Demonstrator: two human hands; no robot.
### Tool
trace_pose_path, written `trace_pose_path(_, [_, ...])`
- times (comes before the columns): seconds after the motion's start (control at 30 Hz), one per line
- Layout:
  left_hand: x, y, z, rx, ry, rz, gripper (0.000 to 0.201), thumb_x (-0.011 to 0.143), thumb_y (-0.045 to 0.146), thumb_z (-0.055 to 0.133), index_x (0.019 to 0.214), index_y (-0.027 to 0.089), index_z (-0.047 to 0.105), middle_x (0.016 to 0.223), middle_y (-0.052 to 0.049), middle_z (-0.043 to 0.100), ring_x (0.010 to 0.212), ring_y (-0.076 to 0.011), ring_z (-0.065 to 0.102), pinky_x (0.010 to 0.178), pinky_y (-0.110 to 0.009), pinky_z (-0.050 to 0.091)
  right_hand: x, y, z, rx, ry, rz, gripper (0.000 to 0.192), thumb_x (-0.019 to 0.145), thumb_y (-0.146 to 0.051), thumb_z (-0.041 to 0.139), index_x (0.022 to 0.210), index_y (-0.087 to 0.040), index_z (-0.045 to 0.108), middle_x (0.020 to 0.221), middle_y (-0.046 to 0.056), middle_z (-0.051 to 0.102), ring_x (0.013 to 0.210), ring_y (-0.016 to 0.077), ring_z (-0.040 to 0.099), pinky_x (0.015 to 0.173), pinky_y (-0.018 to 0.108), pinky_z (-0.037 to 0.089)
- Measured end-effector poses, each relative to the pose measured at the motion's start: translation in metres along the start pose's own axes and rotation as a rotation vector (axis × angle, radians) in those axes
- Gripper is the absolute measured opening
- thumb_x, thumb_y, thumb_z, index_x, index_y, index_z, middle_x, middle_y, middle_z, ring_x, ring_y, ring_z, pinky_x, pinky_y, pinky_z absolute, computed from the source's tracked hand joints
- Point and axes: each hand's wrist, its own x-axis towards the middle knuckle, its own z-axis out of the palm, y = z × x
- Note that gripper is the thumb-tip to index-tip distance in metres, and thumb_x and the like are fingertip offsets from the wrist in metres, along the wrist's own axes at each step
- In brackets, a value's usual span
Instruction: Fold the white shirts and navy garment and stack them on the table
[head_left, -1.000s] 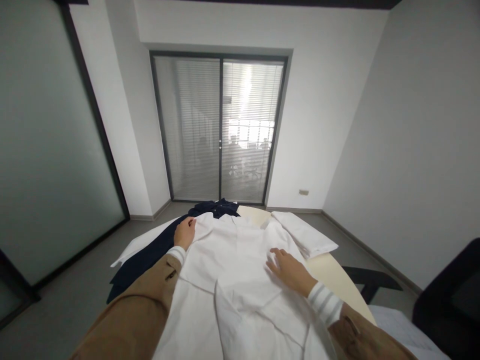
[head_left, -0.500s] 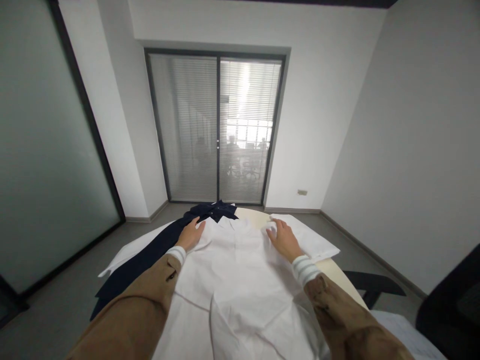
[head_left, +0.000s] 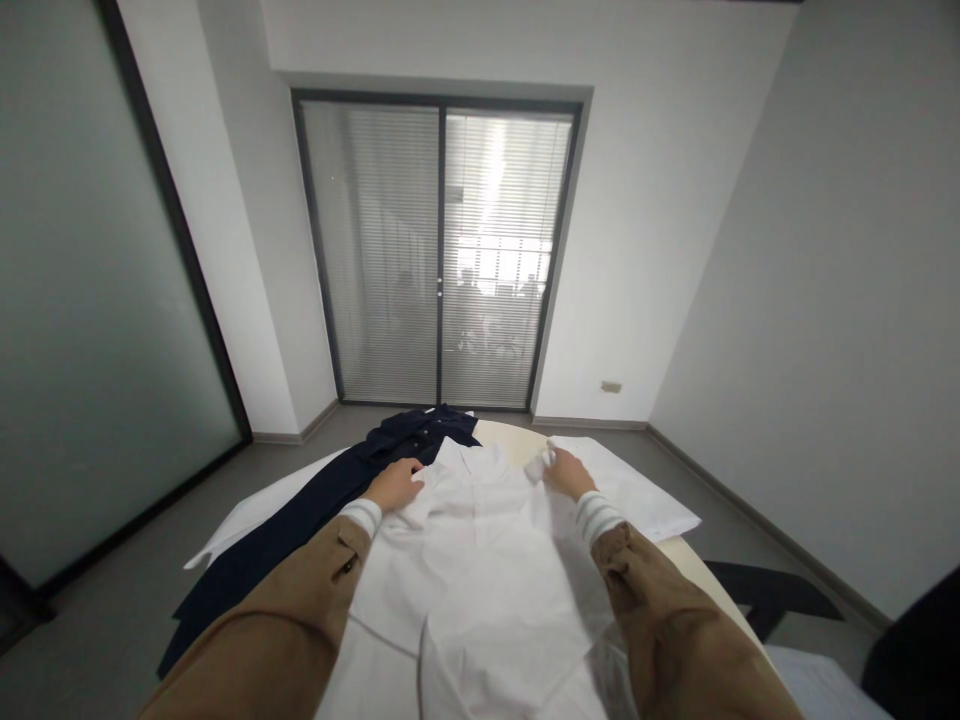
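Note:
A white shirt lies spread over the table, its collar at the far end and its body reaching towards me. My left hand is closed at the shirt's left shoulder, fingertips pinching the cloth. On the opposite shoulder, my right hand has its fingers curled around a bunched bit of the white fabric. Left of the shirt lies a dark navy garment, partly covered by my left forearm.
The pale round table shows at its far and right edges. White cloth lies right of my hand, more white cloth at far left. A black chair armrest stands close on the right. Beyond is a glass door with blinds.
Both hands, loosely spread over the shoulders before, have closed on the shirt's cloth. My left hand has shifted slightly right and down. The view has tilted a little.

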Motion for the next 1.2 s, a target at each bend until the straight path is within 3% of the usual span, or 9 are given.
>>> trace_pose_path(0.13, [0.004,0.005,-0.011,0.021,0.173,0.012,0.020,0.095,0.030,0.048,0.109,0.025,0.062,0.101,-0.007,0.073,0.098,-0.0247,0.068,0.083,-0.030,0.047,0.006,-0.004,-0.014,0.054,0.201,0.083,0.043,0.090,-0.022,0.042,0.132,-0.018,0.053,0.120,0.018,0.066,0.109,0.0301,0.063,0.089,0.039,0.046])
trace_pose_path(0.23, [0.009,0.008,-0.016,0.011,0.261,0.021,0.028,0.101,0.033,0.035,0.119,0.026,0.054,0.116,-0.007,0.069,0.106,-0.0211,0.065,0.089,-0.029,0.045,0.010,-0.008,-0.016,0.100,0.288,0.080,0.046,0.095,-0.027,0.035,0.140,-0.018,0.044,0.125,0.016,0.064,0.113,0.0265,0.061,0.092,0.034,0.045])
trace_pose_path(0.37, [0.011,0.002,-0.009,0.018,0.239,-0.025,0.041,0.098,0.045,0.042,0.131,0.021,0.047,0.130,-0.014,0.063,0.112,-0.0256,0.064,0.091,-0.033,0.046,0.009,-0.014,-0.004,0.125,0.279,-0.008,0.054,0.094,-0.032,0.045,0.144,-0.014,0.036,0.129,0.014,0.062,0.116,0.0231,0.059,0.095,0.030,0.044])
trace_pose_path(0.5, [0.007,-0.012,-0.002,0.055,0.159,-0.046,0.053,0.088,0.037,0.061,0.135,0.019,0.045,0.126,-0.016,0.066,0.114,-0.0304,0.063,0.090,-0.037,0.046,-0.002,-0.019,0.007,0.083,0.251,-0.104,0.052,0.089,-0.020,0.049,0.141,-0.014,0.043,0.132,0.014,0.059,0.120,0.0233,0.056,0.101,0.030,0.039])
trace_pose_path(0.67, [0.009,-0.028,-0.009,0.077,0.134,-0.063,0.027,0.087,0.029,0.061,0.114,0.024,0.060,0.111,-0.009,0.073,0.105,-0.0271,0.067,0.084,-0.032,0.047,-0.032,-0.031,0.009,0.015,0.243,-0.135,0.033,0.088,-0.017,0.051,0.121,-0.015,0.056,0.120,0.015,0.063,0.110,0.0245,0.059,0.094,0.031,0.041])
trace_pose_path(0.77, [0.011,-0.035,-0.014,0.062,0.178,-0.121,0.017,0.092,0.035,0.054,0.102,0.024,0.063,0.111,-0.008,0.073,0.104,-0.0244,0.067,0.080,-0.029,0.047,-0.058,-0.034,0.011,-0.064,0.096,-0.111,0.026,0.093,-0.031,0.048,0.112,-0.016,0.058,0.101,0.013,0.069,0.091,0.0243,0.065,0.079,0.032,0.044])
trace_pose_path(0.9, [0.007,-0.042,-0.018,0.054,0.216,-0.201,0.026,0.096,0.038,0.043,0.109,0.024,0.061,0.113,-0.010,0.072,0.102,-0.0247,0.068,0.079,-0.030,0.048,-0.097,-0.025,0.008,-0.162,-0.184,-0.113,0.039,0.096,-0.048,0.042,0.095,-0.017,0.066,0.097,0.015,0.072,0.091,0.0265,0.068,0.074,0.032,0.042])
trace_pose_path(1.0, [-0.002,-0.044,-0.022,0.069,0.180,-0.181,0.029,0.091,0.040,0.051,0.114,0.025,0.060,0.114,-0.010,0.072,0.103,-0.0263,0.068,0.079,-0.032,0.048,-0.126,-0.010,-0.004,-0.185,-0.282,-0.138,0.042,0.095,-0.050,0.043,0.092,-0.018,0.070,0.099,0.015,0.073,0.093,0.0274,0.068,0.074,0.032,0.042])
trace_pose_path(1.2, [-0.015,-0.046,-0.032,0.115,0.078,-0.112,0.028,0.081,0.037,0.064,0.107,0.027,0.065,0.106,-0.006,0.074,0.100,-0.0269,0.068,0.083,-0.032,0.048,-0.174,0.016,-0.038,-0.176,-0.500,-0.271,0.035,0.077,-0.052,0.064,0.088,-0.019,0.071,0.092,0.011,0.074,0.084,0.0269,0.068,0.067,0.032,0.043])
